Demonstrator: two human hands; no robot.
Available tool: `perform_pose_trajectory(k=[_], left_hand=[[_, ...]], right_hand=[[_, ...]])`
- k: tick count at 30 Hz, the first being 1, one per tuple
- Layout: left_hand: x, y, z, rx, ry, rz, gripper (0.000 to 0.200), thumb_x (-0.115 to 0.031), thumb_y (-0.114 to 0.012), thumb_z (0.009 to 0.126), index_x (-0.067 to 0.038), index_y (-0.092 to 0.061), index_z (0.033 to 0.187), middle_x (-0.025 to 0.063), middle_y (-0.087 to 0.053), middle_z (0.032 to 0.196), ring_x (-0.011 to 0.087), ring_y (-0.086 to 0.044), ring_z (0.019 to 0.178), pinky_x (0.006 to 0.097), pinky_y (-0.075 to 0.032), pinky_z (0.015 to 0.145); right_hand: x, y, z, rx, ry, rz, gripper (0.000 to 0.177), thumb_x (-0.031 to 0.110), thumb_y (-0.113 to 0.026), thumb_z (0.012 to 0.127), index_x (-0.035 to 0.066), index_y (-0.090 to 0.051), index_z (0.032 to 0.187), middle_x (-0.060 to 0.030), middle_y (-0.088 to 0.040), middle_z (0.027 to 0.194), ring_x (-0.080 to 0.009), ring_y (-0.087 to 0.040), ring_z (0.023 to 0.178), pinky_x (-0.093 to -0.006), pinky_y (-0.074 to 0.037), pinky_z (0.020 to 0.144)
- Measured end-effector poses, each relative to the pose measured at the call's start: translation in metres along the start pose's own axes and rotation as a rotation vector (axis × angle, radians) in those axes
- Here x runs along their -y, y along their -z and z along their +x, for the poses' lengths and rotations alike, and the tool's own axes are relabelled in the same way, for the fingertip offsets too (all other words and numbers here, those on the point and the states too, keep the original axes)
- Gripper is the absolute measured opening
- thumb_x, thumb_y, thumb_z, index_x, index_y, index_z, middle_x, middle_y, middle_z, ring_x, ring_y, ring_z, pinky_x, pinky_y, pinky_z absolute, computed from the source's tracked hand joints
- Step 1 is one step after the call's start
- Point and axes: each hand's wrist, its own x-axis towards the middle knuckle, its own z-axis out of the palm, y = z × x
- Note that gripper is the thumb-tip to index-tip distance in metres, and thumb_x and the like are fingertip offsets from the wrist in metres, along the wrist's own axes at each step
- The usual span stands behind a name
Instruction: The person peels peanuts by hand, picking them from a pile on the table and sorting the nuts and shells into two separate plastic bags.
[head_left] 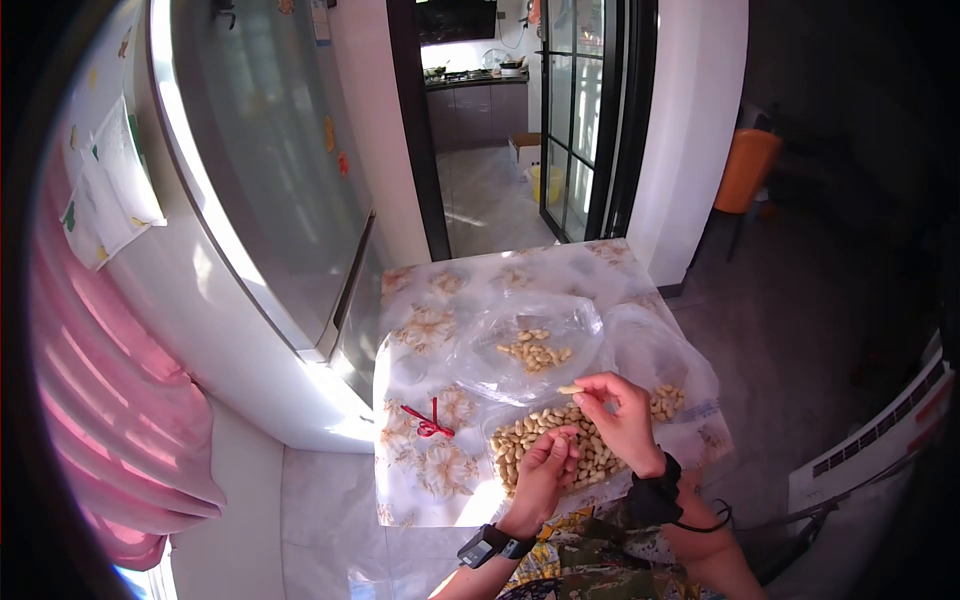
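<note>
My right hand pinches one unshelled peanut between thumb and fingertips, just above the near edge of an open clear plastic bag. Several peanuts lie inside that bag. Lower down, my left hand is closed, its fingertips pressed together over a large heap of peanuts; whatever it may hold is hidden. The heap seems to sit in a shallow clear container, mostly covered by my hands. Partly behind my right hand, a second clear bag has more peanuts in it.
A red ribbon tie lies on the flowered tablecloth, left of the heap. Beside the table stands a fridge. Behind it, a doorway with a glass door leads to a kitchen. An orange chair is at the right.
</note>
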Motion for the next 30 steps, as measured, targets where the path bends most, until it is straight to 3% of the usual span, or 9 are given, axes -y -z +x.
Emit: perform_pose_trajectory(k=[5, 7, 11, 15, 16, 30], left_hand=[[0.000, -0.001, 0.000, 0.016, -0.002, -0.007, 0.029, -0.026, -0.049, 0.100, -0.007, -0.055, 0.121, -0.0037, -0.049, 0.078, 0.0053, -0.039, 0.064, 0.0176, -0.030, 0.053], [0.001, 0.001, 0.000, 0.027, 0.002, -0.012, 0.031, -0.026, -0.049, 0.100, -0.007, -0.055, 0.123, -0.0044, -0.048, 0.077, 0.0051, -0.039, 0.065, 0.0175, -0.031, 0.053], [0.001, 0.001, 0.001, -0.029, 0.032, -0.022, 0.029, -0.022, -0.046, 0.101, -0.007, -0.053, 0.125, -0.0051, -0.050, 0.082, 0.0035, -0.040, 0.067, 0.0166, -0.031, 0.053], [0.011, 0.010, 0.005, -0.038, -0.056, -0.067, 0.017, -0.019, -0.048, 0.100, -0.008, -0.056, 0.110, -0.0022, -0.055, 0.081, 0.0045, -0.045, 0.064, 0.0165, -0.032, 0.051], [0.012, 0.013, 0.006, -0.025, -0.061, -0.057, 0.012, -0.019, -0.048, 0.100, -0.009, -0.055, 0.100, -0.0015, -0.054, 0.079, 0.0041, -0.044, 0.062, 0.0164, -0.032, 0.049], [0.016, 0.014, 0.004, -0.118, -0.047, -0.027, 0.014, -0.022, -0.048, 0.100, -0.010, -0.052, 0.093, 0.0002, -0.054, 0.080, 0.0066, -0.045, 0.064, 0.0185, -0.034, 0.053]], right_hand=[[-0.008, -0.009, 0.039, 0.011, 0.083, -0.057, 0.017, 0.006, -0.068, 0.084, 0.001, -0.065, 0.100, -0.0055, -0.068, 0.083, -0.0112, -0.061, 0.068, -0.0254, -0.049, 0.063], [-0.010, -0.015, 0.058, -0.034, 0.086, -0.074, 0.023, 0.005, -0.068, 0.083, 0.002, -0.063, 0.106, -0.0039, -0.067, 0.085, -0.0078, -0.059, 0.070, -0.0226, -0.047, 0.064], [-0.007, -0.023, 0.040, 0.057, 0.090, -0.100, 0.030, 0.009, -0.069, 0.083, 0.004, -0.061, 0.111, -0.0045, -0.066, 0.093, -0.0095, -0.060, 0.072, -0.0252, -0.047, 0.063], [-0.002, -0.013, -0.007, 0.273, 0.073, -0.162, 0.015, 0.009, -0.068, 0.083, 0.003, -0.067, 0.097, -0.0070, -0.063, 0.083, -0.0149, -0.062, 0.072, -0.0285, -0.049, 0.064], [-0.002, -0.009, -0.015, 0.270, 0.069, -0.165, 0.015, 0.009, -0.068, 0.083, 0.003, -0.067, 0.097, -0.0070, -0.063, 0.083, -0.0149, -0.062, 0.072, -0.0285, -0.049, 0.064], [-0.021, 0.021, -0.034, 0.362, 0.084, 0.071, 0.021, 0.015, -0.072, 0.082, 0.003, -0.068, 0.099, -0.0088, -0.066, 0.084, -0.0205, -0.064, 0.075, -0.0300, -0.048, 0.066]])
